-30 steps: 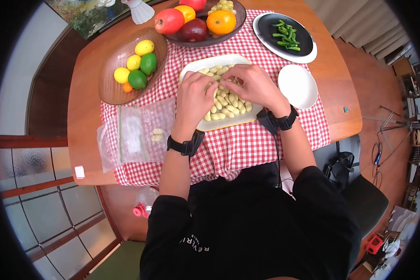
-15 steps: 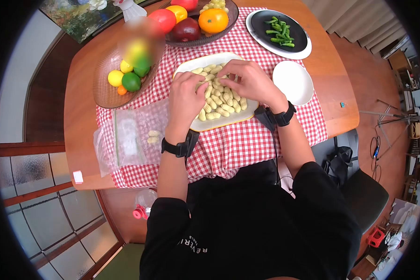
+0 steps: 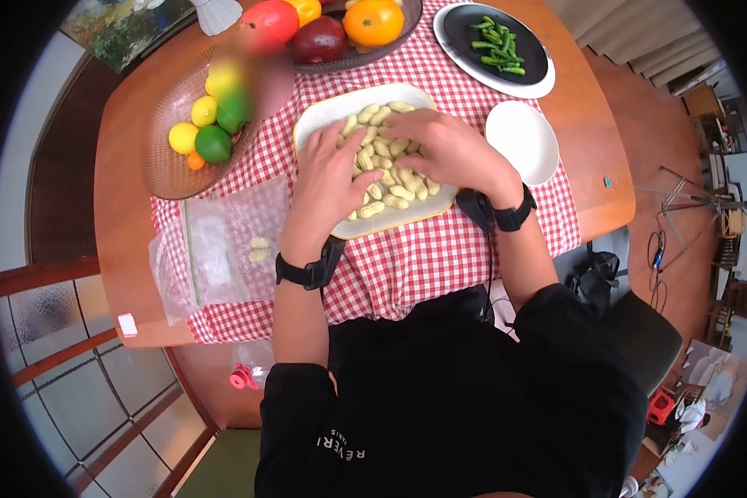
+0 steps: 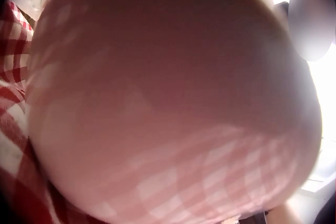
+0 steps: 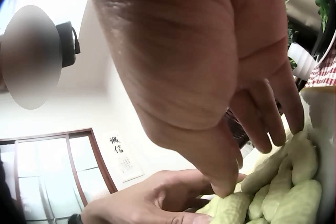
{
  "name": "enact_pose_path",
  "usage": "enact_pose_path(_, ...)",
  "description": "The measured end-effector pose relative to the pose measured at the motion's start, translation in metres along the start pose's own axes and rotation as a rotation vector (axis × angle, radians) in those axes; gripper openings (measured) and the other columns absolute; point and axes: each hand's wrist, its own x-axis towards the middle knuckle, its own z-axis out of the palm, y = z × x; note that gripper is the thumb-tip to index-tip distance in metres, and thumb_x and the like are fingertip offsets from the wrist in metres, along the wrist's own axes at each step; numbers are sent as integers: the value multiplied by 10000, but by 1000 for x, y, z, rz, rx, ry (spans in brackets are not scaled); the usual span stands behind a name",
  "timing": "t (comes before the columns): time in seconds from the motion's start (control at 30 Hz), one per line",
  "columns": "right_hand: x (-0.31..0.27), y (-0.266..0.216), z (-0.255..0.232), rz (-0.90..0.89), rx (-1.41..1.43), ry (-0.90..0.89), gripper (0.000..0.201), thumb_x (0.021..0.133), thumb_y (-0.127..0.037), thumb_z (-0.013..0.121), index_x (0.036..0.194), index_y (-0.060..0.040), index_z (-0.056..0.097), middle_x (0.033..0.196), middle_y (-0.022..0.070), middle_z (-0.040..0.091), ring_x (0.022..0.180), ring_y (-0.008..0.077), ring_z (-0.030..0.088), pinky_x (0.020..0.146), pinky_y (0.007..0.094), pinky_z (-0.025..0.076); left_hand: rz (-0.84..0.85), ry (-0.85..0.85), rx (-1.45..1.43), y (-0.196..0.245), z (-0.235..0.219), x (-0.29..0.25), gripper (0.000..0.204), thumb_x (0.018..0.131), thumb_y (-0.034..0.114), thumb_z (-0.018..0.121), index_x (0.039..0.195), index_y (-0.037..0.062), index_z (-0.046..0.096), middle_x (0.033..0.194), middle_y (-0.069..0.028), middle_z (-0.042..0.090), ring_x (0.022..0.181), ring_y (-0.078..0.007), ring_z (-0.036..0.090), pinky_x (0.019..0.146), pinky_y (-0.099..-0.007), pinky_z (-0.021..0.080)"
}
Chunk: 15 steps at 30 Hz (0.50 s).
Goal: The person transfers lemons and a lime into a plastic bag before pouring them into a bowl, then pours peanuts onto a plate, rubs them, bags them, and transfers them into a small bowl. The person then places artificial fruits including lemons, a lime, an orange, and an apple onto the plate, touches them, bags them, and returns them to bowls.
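A white rectangular dish point(image 3: 334, 109) with a yellow rim holds a layer of unshelled peanuts point(image 3: 372, 210). My left hand point(image 3: 328, 176) lies over the dish's left part, fingers spread and thumb pointing right across the peanuts. From the right, my right hand point(image 3: 441, 148) reaches over the pile with its fingers loosely bent. In the right wrist view, the fingertips of that right hand point(image 5: 210, 71) come down onto the peanuts point(image 5: 294, 203), and the left hand point(image 5: 157, 196) rests low beside them. Skin fills most of the left wrist view, hiding the left fingers' work.
Left of the dish lies a clear zip bag point(image 3: 212, 249) with a few peanuts in it. A basket point(image 3: 159, 162) of lemons and limes and a fruit bowl point(image 3: 349, 60) stand beyond. At right are a white bowl point(image 3: 523, 143) and a black plate point(image 3: 465, 51) of green peppers.
Both hands were close together with fingertips bunched over the peanuts; now they are farther apart with fingers spread lower. The head view has shifted slightly.
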Motion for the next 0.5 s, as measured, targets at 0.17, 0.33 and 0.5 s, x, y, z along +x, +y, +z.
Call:
enact_pose_path(0.17, 1, -6, 6, 14, -44, -38, 415, 800, -67, 787, 1213, -41, 746, 1309, 170, 692, 1083, 384, 717, 933, 445, 605, -19, -36, -65, 7, -9, 5, 478, 839, 170, 845, 1278, 27, 724, 1322, -177, 672, 1235, -392, 611, 1076, -478, 479)
enact_pose_path(0.33, 3, -3, 1, 51, 11, -76, 449, 813, -56, 822, 1252, -40, 733, 1341, 162, 696, 1200, 374, 670, 1043, 438, 556, 8, 5, -83, 9, -11, 6, 358, 856, 86, 794, 1205, 17, 751, 1270, -187, 702, 1166, -396, 648, 1036, -470, 506)
enact_pose_path(0.5, 7, 2, 0, 95, 83, -52, 337, 822, -31, 803, 1155, -21, 759, 1157, 167, 739, 1063, 359, 711, 962, 425, 581, 16, 17, -123, 10, -12, 8, 329, 868, 50, 766, 1196, 24, 752, 1243, -174, 710, 1161, -381, 653, 1003, -468, 524)
